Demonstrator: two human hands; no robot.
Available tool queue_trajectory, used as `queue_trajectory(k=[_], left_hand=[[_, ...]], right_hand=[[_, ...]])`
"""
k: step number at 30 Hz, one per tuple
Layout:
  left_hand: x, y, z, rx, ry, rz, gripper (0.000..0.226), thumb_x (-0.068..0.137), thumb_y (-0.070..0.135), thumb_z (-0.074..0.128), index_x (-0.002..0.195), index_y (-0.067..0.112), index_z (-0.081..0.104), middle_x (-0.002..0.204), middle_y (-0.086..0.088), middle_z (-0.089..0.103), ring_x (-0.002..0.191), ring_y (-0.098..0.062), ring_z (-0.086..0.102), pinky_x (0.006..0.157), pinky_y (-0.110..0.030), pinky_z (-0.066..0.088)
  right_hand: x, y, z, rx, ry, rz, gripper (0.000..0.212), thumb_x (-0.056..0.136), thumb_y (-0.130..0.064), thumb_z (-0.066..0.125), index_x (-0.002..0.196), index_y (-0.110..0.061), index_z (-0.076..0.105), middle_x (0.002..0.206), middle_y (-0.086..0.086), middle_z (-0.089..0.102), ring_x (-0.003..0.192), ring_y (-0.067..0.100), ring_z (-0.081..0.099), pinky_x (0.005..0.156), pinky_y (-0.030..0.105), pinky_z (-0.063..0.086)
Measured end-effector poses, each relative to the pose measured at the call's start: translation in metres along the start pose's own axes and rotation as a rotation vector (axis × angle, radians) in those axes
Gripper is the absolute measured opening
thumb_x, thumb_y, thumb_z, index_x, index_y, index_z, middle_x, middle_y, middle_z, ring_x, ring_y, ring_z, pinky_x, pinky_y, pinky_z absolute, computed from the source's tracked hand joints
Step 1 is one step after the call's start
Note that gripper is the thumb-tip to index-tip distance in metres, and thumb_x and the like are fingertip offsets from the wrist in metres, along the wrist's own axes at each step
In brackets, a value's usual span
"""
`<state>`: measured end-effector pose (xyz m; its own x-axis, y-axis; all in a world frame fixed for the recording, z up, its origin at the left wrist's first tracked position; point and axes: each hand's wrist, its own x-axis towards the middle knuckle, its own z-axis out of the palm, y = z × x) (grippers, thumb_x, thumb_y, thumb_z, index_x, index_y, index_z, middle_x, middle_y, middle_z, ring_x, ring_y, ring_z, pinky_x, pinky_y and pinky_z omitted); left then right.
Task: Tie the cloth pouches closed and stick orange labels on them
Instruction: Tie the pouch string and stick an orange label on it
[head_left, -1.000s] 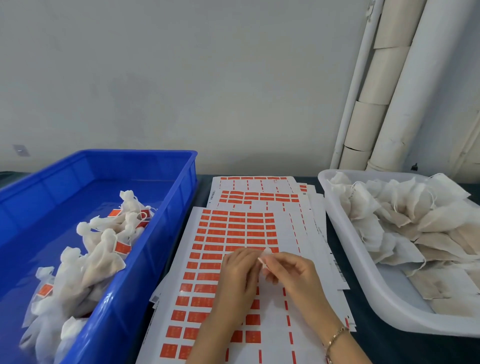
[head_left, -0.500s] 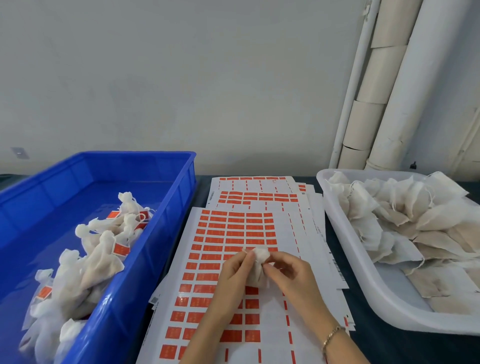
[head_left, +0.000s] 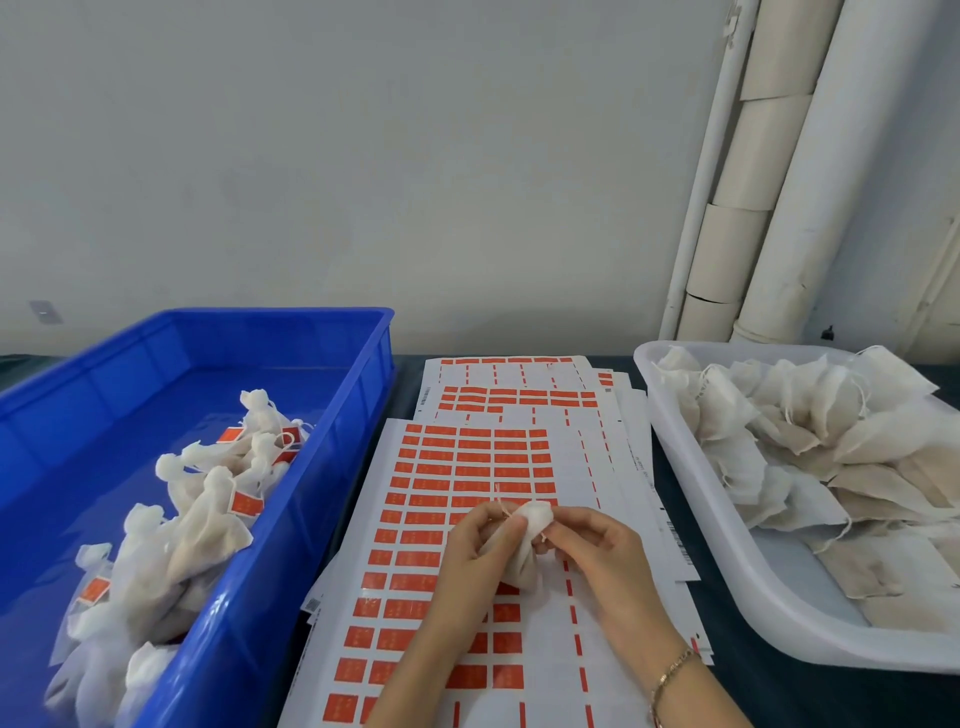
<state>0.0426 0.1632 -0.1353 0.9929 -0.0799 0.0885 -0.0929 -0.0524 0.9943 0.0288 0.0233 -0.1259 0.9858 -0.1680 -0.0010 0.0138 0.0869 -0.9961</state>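
While both hands are meeting over the top label sheet, the left hand is gripping the white cloth pouch around its gathered neck, fingers curled, and the right hand is pinching the pouch's drawstring just beside it. At left, tied labelled pouches are lying in the blue bin; at right, flat untied pouches are filling the white tray.

One pouch is held in the fingers of left hand and right hand, over the label sheets beneath them. Left of the fingers: crate containing tied pouches. Right of the fingers: tray containing untied pouches. Beyond the fingers: pipes against the wall.
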Motion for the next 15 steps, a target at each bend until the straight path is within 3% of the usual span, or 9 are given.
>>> queue_trajectory(k=[4, 7, 10, 15], left_hand=[[0.0017, -0.0003, 0.001, -0.096, 0.067, -0.111, 0.01, 0.089, 0.031, 0.062, 0.096, 0.025, 0.066, 0.093, 0.006, 0.068, 0.088, -0.012, 0.065, 0.068, -0.014, 0.051], [0.0043, -0.002, 0.0014, -0.156, 0.074, -0.185, 0.016, 0.089, 0.032, 0.062, 0.1, 0.022, 0.067, 0.101, -0.002, 0.067, 0.096, -0.021, 0.064, 0.08, -0.026, 0.055], [0.0054, -0.0013, 0.0012, -0.211, 0.064, -0.217, 0.026, 0.084, 0.036, 0.063, 0.101, 0.017, 0.067, 0.1, -0.008, 0.068, 0.094, -0.024, 0.065, 0.081, -0.027, 0.055], [0.0047, -0.0012, -0.0013, -0.313, 0.036, -0.213, 0.031, 0.074, 0.043, 0.066, 0.088, 0.015, 0.071, 0.093, -0.011, 0.069, 0.089, -0.028, 0.063, 0.091, -0.042, 0.051]], right_hand=[[0.001, 0.0026, 0.0012, -0.028, 0.026, -0.058, 0.014, 0.08, -0.012, 0.074, 0.09, -0.021, 0.071, 0.085, -0.009, 0.074, 0.082, 0.004, 0.07, 0.064, 0.011, 0.052], [0.0007, 0.0068, 0.0019, -0.139, 0.026, -0.138, 0.012, 0.082, -0.014, 0.074, 0.082, -0.022, 0.064, 0.083, -0.012, 0.072, 0.082, 0.002, 0.068, 0.064, 0.01, 0.051], [-0.0009, 0.0087, 0.003, -0.232, 0.025, -0.252, 0.017, 0.084, -0.008, 0.071, 0.076, -0.021, 0.064, 0.081, -0.007, 0.07, 0.082, 0.009, 0.067, 0.071, 0.017, 0.054], [-0.0071, 0.0089, 0.0096, -0.508, 0.108, -0.513, 0.027, 0.079, 0.0, 0.072, 0.076, -0.027, 0.068, 0.077, -0.015, 0.068, 0.078, 0.006, 0.063, 0.071, 0.009, 0.05]])
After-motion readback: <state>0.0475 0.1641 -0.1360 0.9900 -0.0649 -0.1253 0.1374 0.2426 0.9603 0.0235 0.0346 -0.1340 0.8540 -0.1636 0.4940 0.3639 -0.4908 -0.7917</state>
